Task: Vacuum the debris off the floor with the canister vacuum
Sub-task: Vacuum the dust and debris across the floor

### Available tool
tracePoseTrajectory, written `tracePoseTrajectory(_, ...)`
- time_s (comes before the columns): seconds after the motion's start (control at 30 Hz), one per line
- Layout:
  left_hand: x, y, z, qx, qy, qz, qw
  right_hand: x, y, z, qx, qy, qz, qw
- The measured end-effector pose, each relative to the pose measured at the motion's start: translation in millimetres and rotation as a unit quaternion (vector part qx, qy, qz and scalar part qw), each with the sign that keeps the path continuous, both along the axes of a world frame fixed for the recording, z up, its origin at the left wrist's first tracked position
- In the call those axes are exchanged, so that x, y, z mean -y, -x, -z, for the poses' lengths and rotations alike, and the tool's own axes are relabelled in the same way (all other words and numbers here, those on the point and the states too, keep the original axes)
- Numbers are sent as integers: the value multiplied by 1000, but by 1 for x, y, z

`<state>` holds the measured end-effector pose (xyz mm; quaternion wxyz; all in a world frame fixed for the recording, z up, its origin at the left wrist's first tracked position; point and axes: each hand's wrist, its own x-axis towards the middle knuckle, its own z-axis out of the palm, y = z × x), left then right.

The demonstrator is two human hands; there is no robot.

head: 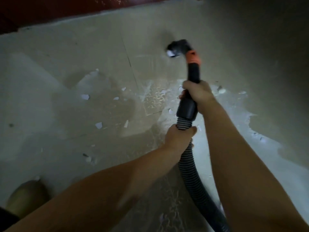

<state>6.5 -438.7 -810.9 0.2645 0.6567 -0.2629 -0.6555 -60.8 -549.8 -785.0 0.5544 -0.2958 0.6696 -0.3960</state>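
My right hand [197, 92] grips the black handle tube [188, 106] of the vacuum hose. Lower down, my left hand [178, 137] holds the ribbed grey-black hose [189, 166], which runs to the bottom edge. Past an orange collar [193, 57] the black nozzle [177, 47] points left over the floor, with a white scrap [170, 53] at its mouth. Several white chips [98, 125] lie on the dusty beige tile floor [58, 81]. White dust [234, 104] spreads at the right. The canister is out of view.
A dark red wall base [50, 12] runs along the top left. My shoe [26, 196] shows at the bottom left. A patterned tile patch [155, 101] lies bare in the middle. The right side is in shadow.
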Motion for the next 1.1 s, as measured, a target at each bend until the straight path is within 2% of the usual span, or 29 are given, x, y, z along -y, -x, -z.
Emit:
tracePoseTrajectory(0.07, -17, -23, 6, 21, 4, -62, 998, -7, -42, 4, -18, -3, -127, 992)
tracePoseTrajectory(0.13, -27, -40, 10, 20, 5, -75, 997, -14, -68, 4, -32, -12, -225, 974)
tracePoseTrajectory(0.2, -27, -47, 10, 15, 7, -54, 998, -15, -72, 5, -31, -8, -238, 971)
tracePoseTrajectory(0.3, -9, -41, 3, -15, -8, 0, 1000, -7, -43, 7, -51, 2, -92, 994)
tracePoseTrajectory(0.4, 20, -34, -6, -48, -14, 60, 997, 6, -8, 5, -27, -3, 86, 996)
tracePoseTrajectory(0.5, 28, -42, -9, -40, -8, 53, 998, 13, -13, 0, -10, 3, 106, 994)
tracePoseTrajectory(0.57, 17, -56, -7, -14, -10, 11, 1000, 12, -44, 3, -12, 10, 34, 999)
tracePoseTrajectory(0.67, -16, -86, 6, 37, -37, -90, 995, -5, -117, 11, -43, 3, -161, 986)
tracePoseTrajectory(0.73, -41, -104, 17, 69, -50, -158, 984, -25, -161, 15, -59, 3, -301, 952)
tracePoseTrajectory(0.8, -60, -114, 20, 73, -48, -219, 972, -48, -193, 13, -56, -10, -430, 901)
tracePoseTrajectory(0.87, -72, -117, 15, 62, -55, -258, 962, -63, -209, 11, -57, -15, -503, 862)
tracePoseTrajectory(0.9, -74, -117, 9, 53, -54, -269, 960, -66, -209, 9, -68, -7, -505, 860)
tracePoseTrajectory(0.97, -76, -117, -6, 27, -59, -253, 965, -64, -200, 7, -88, 15, -432, 897)
tracePoseTrajectory(1.03, -76, -117, -23, 5, -65, -216, 974, -60, -180, -3, -78, 7, -305, 949)
tracePoseTrajectory(1.1, -69, -118, -38, -2, -63, -172, 983, -54, -156, -12, -79, -8, -198, 977)
